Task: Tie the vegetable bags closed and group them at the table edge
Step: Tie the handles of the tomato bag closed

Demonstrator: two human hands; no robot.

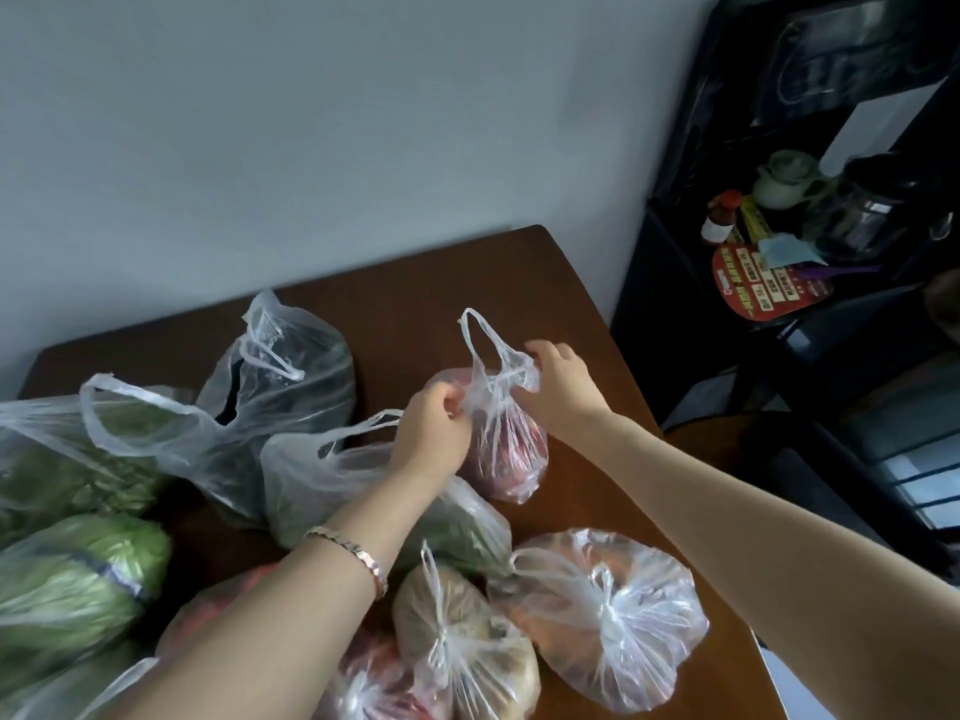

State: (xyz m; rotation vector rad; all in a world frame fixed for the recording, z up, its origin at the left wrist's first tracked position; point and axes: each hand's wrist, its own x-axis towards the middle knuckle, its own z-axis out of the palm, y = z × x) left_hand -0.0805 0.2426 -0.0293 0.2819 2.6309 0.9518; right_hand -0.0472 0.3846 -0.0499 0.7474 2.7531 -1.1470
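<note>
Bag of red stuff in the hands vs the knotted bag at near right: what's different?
The small clear plastic bag of red produce has a loose handle loop standing up; the clear plastic bag of orange-red produce is knotted shut. The left hand and right hand pinch the first's neck and handle; no hand touches the second. Both are thin, see-through handle bags.

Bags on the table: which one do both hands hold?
The small red-filled bag, past the tied bags: the left hand and the right hand pinch its top.
</note>
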